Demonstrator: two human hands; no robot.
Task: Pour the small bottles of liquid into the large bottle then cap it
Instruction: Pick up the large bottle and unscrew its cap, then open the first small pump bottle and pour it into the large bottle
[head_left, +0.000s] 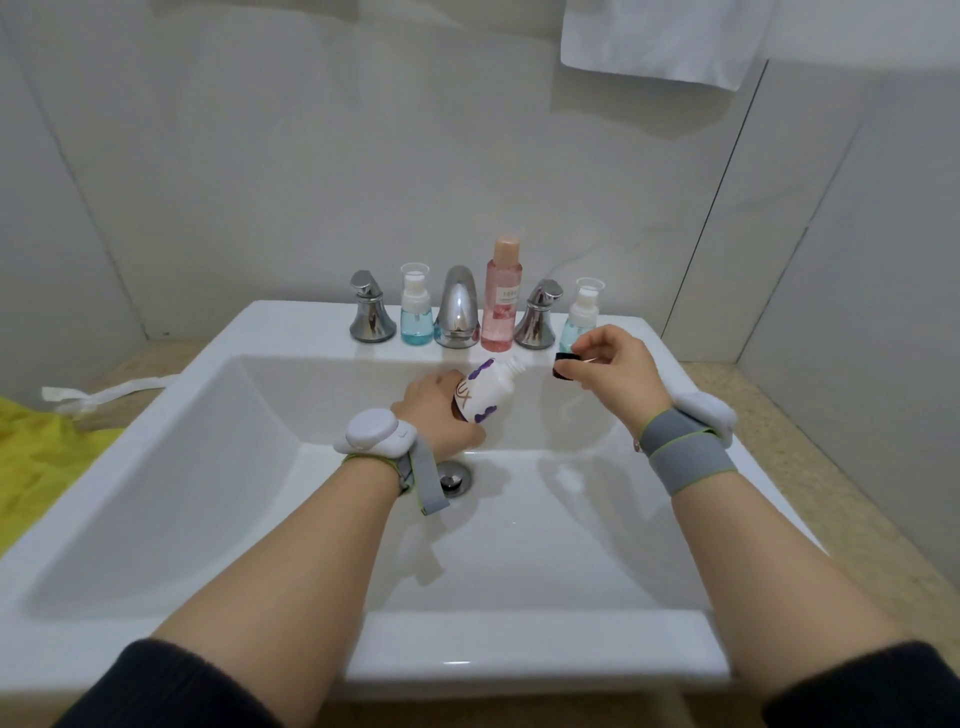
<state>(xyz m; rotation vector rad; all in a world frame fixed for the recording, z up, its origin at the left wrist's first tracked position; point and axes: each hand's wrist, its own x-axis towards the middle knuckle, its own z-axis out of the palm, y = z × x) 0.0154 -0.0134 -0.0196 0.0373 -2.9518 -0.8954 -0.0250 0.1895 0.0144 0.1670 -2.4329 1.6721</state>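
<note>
Nearest me: two bare forearms with dark sleeves pushed up, reaching over the front rim of the white basin (535, 654). Each wrist carries a grey strap with a white sensor puck.

Drain plug (453, 475) sits in the basin floor, just behind the left wrist.

Left hand (441, 410) wraps the lower body of a white Lux bottle (480, 392), purple print, held over the bowl and tilted so the open neck points up and to the right. Grip is full, fingers curled round the body.

Right hand (613, 361) pinches a small black cap (563, 365) between thumb and fingertips, just beside the bottle's neck, apart from it.

My read: the Lux bottle is light, squeezable plastic with a smooth, possibly slick skin. A mid-body hold is right, but a hard squeeze with the cap off could spurt liquid. The cap is tiny and easy to drop into the basin.

On the back ledge, left to right: chrome tap handle, blue pump bottle (416, 317), chrome spout (458, 306), tall pink bottle (503, 296) with its cap on, second handle, second blue pump bottle (581, 317) partly behind the right hand. The pink one looks top-heavy; I'd take it low.
</note>
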